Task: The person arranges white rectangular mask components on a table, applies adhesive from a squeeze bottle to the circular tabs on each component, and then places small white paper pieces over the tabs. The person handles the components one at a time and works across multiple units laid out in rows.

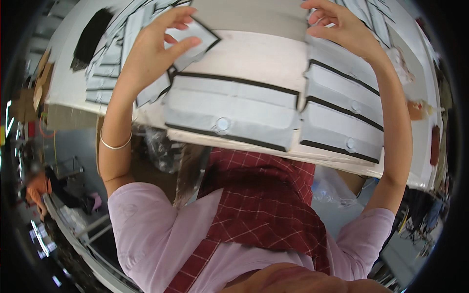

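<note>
My left hand [156, 46] reaches out over the white table [254, 53] and pinches a grey fabric panel with black edging [198, 36] between thumb and fingers. A thin bracelet circles that wrist. My right hand [337, 22] is at the far side of the table, fingers curled on the top edge of a stack of grey panels [342, 78]; its grip is partly cut off by the frame edge. Between my arms lies a wide grey panel with a round snap [229, 115], close to the table's near edge.
More grey panels are fanned in a pile at the left [110, 58]. A black strip [90, 36] lies at the far left of the table. Clear plastic bags [161, 146] hang below the table edge. I wear a pink shirt and red checked apron [264, 205].
</note>
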Available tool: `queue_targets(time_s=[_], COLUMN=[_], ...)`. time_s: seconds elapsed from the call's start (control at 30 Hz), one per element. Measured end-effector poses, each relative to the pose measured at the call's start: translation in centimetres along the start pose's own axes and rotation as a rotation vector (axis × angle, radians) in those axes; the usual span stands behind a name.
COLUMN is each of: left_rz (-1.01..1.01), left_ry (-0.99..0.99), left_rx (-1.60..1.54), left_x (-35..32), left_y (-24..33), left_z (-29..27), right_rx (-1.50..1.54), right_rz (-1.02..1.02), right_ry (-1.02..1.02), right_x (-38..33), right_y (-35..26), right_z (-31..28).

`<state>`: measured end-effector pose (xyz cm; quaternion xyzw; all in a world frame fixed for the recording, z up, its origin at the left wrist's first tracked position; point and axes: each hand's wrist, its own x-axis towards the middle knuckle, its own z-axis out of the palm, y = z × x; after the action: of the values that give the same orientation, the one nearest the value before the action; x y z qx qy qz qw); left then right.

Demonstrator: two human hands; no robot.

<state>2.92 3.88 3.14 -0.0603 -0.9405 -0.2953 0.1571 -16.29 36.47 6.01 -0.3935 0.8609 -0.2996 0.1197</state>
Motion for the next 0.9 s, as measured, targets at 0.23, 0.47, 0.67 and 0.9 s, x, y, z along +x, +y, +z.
queue_targets(time_s=[0.23, 0.47, 0.67, 0.9], left_rz=[-0.045, -0.031, -0.13, -0.216], left_ry=[0.12, 0.09, -0.009, -0.009], left_rx=[0.421, 0.649, 0.528, 0.511], left_x=[-6.5, -8.1, -7.4, -6.9], left_y=[-8.8, -9.8, -8.6, -9.3], left_z=[1.1, 4.8, 5.3, 4.8], right_rx=[0.062, -0.221, 0.102, 0.353], right_rz=[-0.161, -0.17, -0.239, 0.1], right_ry=[-0.025, -0.051, 0.045, -0.393], right_x=[10.5, 14.4, 11.7, 5.5], right_y=[-3.9, -8.4, -7.3, -0.2], right_z=[10.5, 13.9, 6.7, 1.2])
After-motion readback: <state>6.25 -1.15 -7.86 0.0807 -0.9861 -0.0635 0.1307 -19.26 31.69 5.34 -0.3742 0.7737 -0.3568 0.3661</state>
